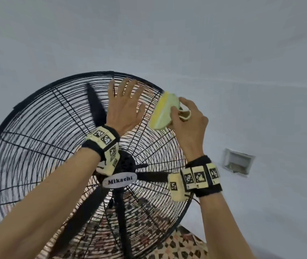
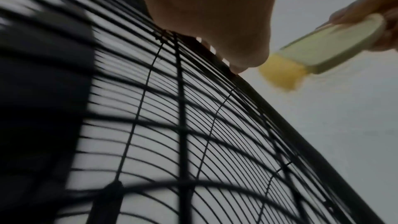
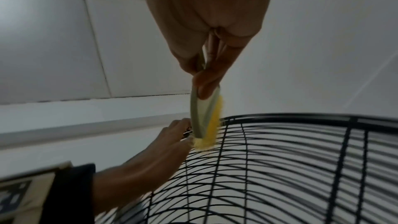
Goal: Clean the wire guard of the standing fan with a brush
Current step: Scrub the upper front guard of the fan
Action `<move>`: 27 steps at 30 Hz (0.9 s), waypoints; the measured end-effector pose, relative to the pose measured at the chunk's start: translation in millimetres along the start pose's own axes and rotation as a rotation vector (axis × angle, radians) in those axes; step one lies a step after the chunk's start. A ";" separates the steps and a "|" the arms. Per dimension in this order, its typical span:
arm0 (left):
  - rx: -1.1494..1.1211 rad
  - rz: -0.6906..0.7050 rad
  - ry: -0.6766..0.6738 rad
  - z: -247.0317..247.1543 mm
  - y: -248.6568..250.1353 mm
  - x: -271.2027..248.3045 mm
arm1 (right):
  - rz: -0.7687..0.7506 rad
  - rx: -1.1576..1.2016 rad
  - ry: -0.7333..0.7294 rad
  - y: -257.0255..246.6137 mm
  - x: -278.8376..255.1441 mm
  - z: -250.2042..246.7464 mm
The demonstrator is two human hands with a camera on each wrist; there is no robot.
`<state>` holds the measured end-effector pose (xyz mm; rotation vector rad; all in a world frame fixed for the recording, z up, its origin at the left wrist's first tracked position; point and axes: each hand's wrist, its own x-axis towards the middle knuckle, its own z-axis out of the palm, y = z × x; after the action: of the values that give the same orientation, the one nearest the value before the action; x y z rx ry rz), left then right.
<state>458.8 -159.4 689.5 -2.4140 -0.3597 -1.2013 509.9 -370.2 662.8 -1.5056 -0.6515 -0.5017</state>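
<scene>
A black standing fan with a round wire guard (image 1: 36,139) fills the lower left of the head view; a "Mikachi" badge (image 1: 120,181) marks its hub. My left hand (image 1: 125,107) lies flat with straight, spread fingers on the guard's upper part (image 2: 193,108). My right hand (image 1: 188,118) grips a pale green brush (image 1: 164,114) with yellow bristles (image 2: 280,74) by its handle. The bristles (image 3: 212,125) meet the guard's upper right rim (image 3: 280,118), just beside my left fingertips (image 3: 178,125).
A plain white wall stands behind the fan, with a small recessed white box (image 1: 238,162) at the right. Patterned floor tiles (image 1: 182,245) show under the fan. Black fan blades (image 1: 94,103) sit behind the wires.
</scene>
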 end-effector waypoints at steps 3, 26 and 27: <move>0.029 0.034 0.052 3.3 -1.5 -3.5 | 0.002 0.002 -0.027 4.1 6.3 10.1; -0.045 0.036 0.181 -0.2 3.4 -6.0 | -0.021 0.010 -0.004 4.5 29.9 0.3; -0.057 0.033 0.182 0.5 1.2 -5.7 | 0.005 -0.038 0.013 8.9 30.9 -1.7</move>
<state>456.2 -160.5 684.4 -2.3247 -0.2314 -1.4208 538.7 -368.8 677.0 -1.5379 -0.6311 -0.5217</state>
